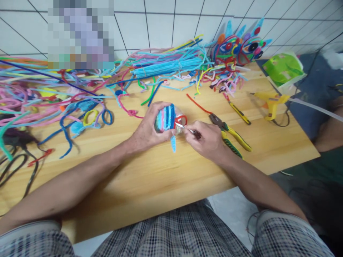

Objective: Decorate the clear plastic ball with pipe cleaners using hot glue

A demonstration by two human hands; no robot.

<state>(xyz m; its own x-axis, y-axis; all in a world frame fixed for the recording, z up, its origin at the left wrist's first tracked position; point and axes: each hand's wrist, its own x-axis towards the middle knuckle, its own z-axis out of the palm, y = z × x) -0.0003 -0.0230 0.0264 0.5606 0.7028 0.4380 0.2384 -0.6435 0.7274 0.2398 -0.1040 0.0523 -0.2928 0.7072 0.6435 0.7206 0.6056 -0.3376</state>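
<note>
Plaid clothing point(166, 232): covers your lap, below the front edge of the wooden tabletop point(150, 185).
Right hand point(207, 137): your fingers are curled tightly around a slim tool point(180, 125), its pale tip directed leftward.
Left hand point(147, 130): your thumb and fingers are partly spread, clasped around the striped piece point(166, 119).
Striped piece: between your hands above the tabletop, banded in blues and pink; a red loop point(182, 120) lies on its right, by the tool tip, and a light-blue point point(173, 143) projects toward you.
Pliers point(224, 125): just beyond your right hand, yellow-and-green handles angled toward you.
Yellow cutter point(239, 111): right of the pliers, apart from them.
Glue gun point(272, 103): yellow, near the table's right edge.
Light-blue bundle point(166, 67): fuzzy stems, farther back.
Decorated figures point(252, 48): two, side by side, near the tiled wall point(160, 25).
</note>
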